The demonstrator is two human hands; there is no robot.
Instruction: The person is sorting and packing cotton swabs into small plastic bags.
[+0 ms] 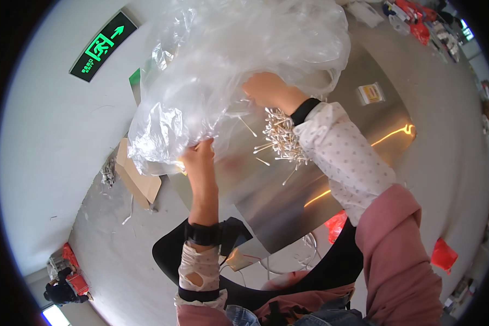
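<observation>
A large clear plastic bag point(244, 43) spreads over the far part of the metal-topped table point(277, 212). My left hand point(200, 157) is closed on the bag's near left edge, its fingertips partly hidden by the film. Farther right, my right hand point(269, 89) has its fingers curled into the bag's near side. A loose heap of cotton swabs point(282, 138) lies on the table just below my right wrist, partly covered by the sleeve. A few swabs lie apart from the heap, to its left and near side.
A small clear packet point(370, 93) with a yellow label lies on the table's far right. An open cardboard box point(138, 176) sits left of the table. Red bags point(444, 254) rest on the floor at right. A person point(65, 287) is at the lower left.
</observation>
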